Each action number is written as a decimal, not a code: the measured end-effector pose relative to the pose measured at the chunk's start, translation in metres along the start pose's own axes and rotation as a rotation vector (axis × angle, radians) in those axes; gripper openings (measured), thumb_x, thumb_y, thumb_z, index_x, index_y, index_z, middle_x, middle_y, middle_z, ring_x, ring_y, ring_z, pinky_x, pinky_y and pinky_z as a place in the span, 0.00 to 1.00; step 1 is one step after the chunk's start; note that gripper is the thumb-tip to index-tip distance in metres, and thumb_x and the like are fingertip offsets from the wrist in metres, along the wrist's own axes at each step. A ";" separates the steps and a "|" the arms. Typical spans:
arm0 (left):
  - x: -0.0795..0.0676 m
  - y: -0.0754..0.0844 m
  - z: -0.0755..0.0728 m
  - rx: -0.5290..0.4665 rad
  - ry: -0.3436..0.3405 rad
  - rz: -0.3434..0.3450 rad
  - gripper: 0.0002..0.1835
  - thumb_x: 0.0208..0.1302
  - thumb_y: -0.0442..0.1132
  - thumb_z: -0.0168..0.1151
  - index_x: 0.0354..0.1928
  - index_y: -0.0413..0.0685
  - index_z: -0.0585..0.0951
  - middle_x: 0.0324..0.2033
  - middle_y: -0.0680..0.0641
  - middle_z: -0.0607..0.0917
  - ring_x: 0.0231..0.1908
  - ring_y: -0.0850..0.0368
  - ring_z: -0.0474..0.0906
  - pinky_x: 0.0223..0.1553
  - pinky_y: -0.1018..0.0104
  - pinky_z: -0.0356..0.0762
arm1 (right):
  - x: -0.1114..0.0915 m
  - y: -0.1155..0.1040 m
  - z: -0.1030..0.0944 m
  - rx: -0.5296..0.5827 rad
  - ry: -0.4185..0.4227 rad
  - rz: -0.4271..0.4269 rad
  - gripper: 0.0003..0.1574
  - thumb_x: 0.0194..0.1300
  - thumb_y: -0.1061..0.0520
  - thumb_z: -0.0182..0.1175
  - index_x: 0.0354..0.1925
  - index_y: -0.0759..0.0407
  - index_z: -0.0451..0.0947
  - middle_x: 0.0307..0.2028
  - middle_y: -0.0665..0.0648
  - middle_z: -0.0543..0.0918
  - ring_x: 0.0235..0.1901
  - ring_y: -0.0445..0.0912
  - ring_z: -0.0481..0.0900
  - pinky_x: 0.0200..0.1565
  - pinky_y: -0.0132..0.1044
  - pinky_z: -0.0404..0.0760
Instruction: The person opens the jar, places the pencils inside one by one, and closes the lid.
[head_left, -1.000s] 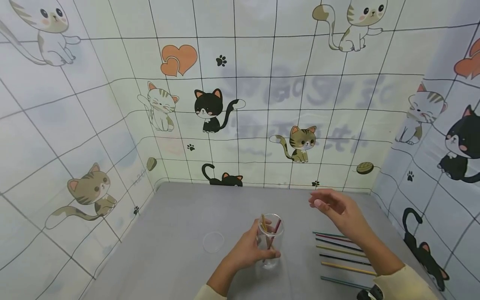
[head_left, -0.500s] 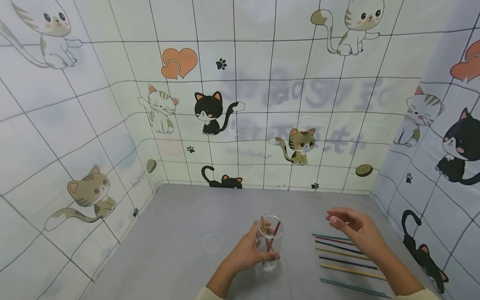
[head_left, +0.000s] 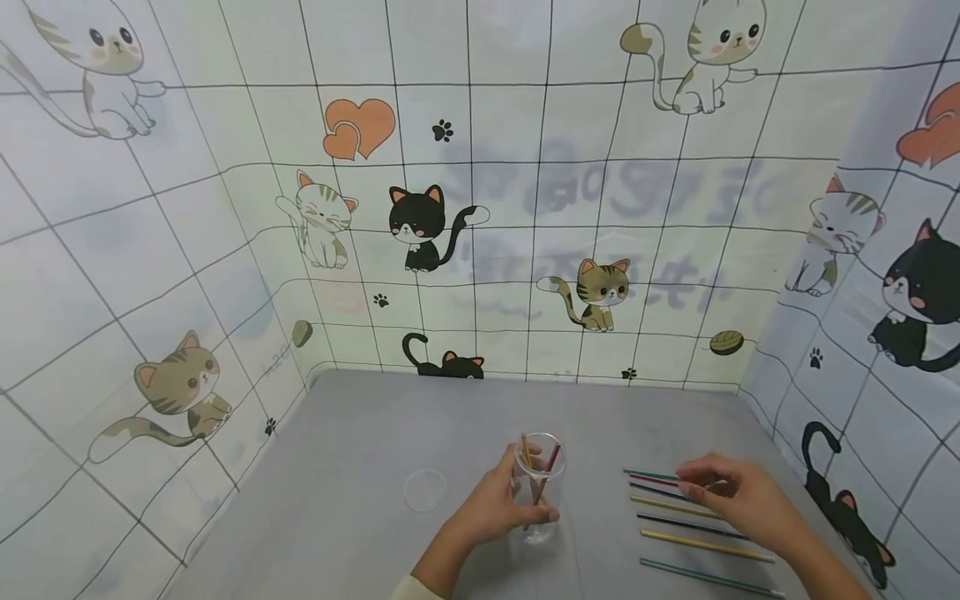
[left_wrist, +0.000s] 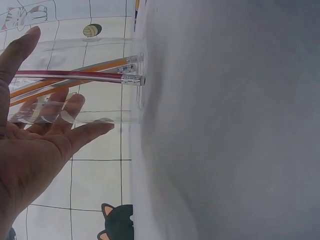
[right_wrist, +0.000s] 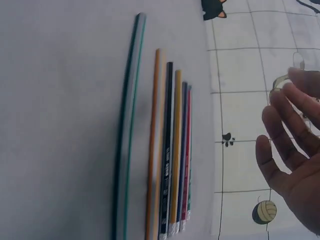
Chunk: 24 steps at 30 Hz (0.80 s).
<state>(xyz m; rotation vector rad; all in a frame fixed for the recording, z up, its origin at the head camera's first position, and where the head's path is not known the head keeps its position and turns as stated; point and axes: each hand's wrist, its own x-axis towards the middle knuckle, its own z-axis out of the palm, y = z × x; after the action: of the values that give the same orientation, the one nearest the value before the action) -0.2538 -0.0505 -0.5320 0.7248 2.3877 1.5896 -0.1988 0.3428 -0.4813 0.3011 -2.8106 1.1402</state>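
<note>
My left hand [head_left: 491,504] grips a clear glass cup [head_left: 551,487] that stands on the grey table. Inside lean a red pencil [left_wrist: 75,76] and orange-yellow pencils [left_wrist: 97,66], eraser ends down in the left wrist view. Over the row of loose pencils on the right is my right hand [head_left: 738,496], fingers loosely bent, fingertips close by the red pencil [head_left: 660,478] and the green pencil [head_left: 645,472] at the far end. Nothing shows between its fingers [right_wrist: 280,132] in the right wrist view. A dark blue pencil [right_wrist: 183,130] lies beside the red one.
Nearer me in the row lie a black pencil [right_wrist: 168,145], an orange-yellow pencil [right_wrist: 156,125] and a thicker-looking green pencil [right_wrist: 131,115]. A clear round disc [head_left: 425,490] lies left of the cup. A cat-patterned cloth wall [head_left: 510,250] encloses the table's back and sides.
My right hand has come down and toward me, from above the table's back right to the pencil row. The left hand and the cup have stayed in place.
</note>
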 end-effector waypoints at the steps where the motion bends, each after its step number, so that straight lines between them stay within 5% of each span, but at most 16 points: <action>1: 0.000 0.000 0.000 -0.001 -0.001 -0.001 0.45 0.61 0.49 0.86 0.73 0.73 0.67 0.67 0.59 0.84 0.77 0.39 0.75 0.74 0.30 0.74 | -0.001 0.004 -0.001 -0.011 -0.035 0.005 0.14 0.75 0.52 0.73 0.54 0.56 0.89 0.47 0.50 0.92 0.42 0.30 0.85 0.43 0.32 0.88; 5: 0.001 -0.001 0.001 0.000 -0.004 -0.005 0.45 0.61 0.49 0.86 0.73 0.73 0.67 0.67 0.60 0.84 0.77 0.40 0.74 0.75 0.30 0.74 | -0.001 0.019 -0.002 -0.019 -0.157 0.020 0.17 0.74 0.52 0.74 0.54 0.60 0.89 0.48 0.55 0.91 0.42 0.29 0.84 0.42 0.33 0.87; 16: 0.002 -0.002 0.001 -0.006 -0.001 -0.014 0.45 0.59 0.48 0.87 0.73 0.76 0.67 0.67 0.61 0.84 0.76 0.39 0.75 0.74 0.29 0.74 | -0.002 0.036 0.014 -0.076 -0.182 0.192 0.13 0.66 0.55 0.79 0.48 0.55 0.91 0.46 0.50 0.90 0.38 0.35 0.82 0.39 0.31 0.83; 24: 0.002 -0.003 0.001 -0.016 -0.009 -0.024 0.45 0.59 0.48 0.87 0.72 0.77 0.67 0.66 0.62 0.84 0.77 0.34 0.73 0.74 0.27 0.73 | -0.006 0.053 0.018 -0.049 -0.244 0.097 0.14 0.64 0.51 0.80 0.45 0.56 0.91 0.44 0.51 0.87 0.35 0.30 0.78 0.37 0.31 0.82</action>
<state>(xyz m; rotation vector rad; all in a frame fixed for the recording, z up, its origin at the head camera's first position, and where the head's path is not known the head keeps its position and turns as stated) -0.2561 -0.0495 -0.5347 0.6965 2.3652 1.5915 -0.2042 0.3685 -0.5311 0.3229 -3.0918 1.1204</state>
